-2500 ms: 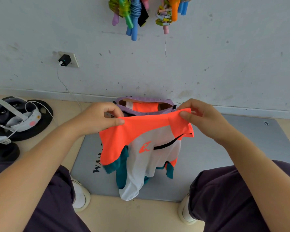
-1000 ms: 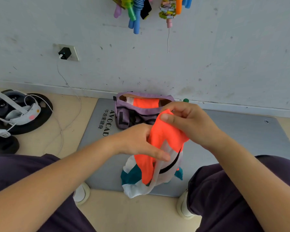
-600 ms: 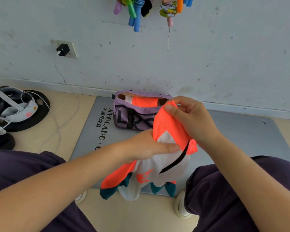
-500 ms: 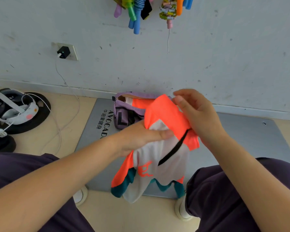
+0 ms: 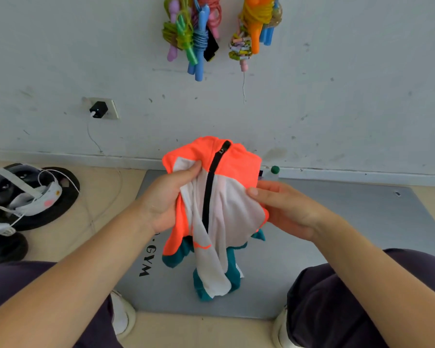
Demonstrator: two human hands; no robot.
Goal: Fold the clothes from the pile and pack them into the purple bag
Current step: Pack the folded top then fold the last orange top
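Both hands hold one garment [image 5: 219, 197] up over the grey mat [image 5: 337, 222], between the person's knees. Half a second earlier it hung lower and the purple bag showed behind it; now the raised cloth hides the bag. The left hand [image 5: 163, 199] clutches its left edge, thumb over the white panel, and the right hand [image 5: 281, 209] pinches its right side with thumb on top. Orange on top, white in the middle, teal at the hanging ends, it has a black zipper [image 5: 211, 182] down the centre. Its long axis runs far to near, orange end toward the wall [image 5: 337, 96].
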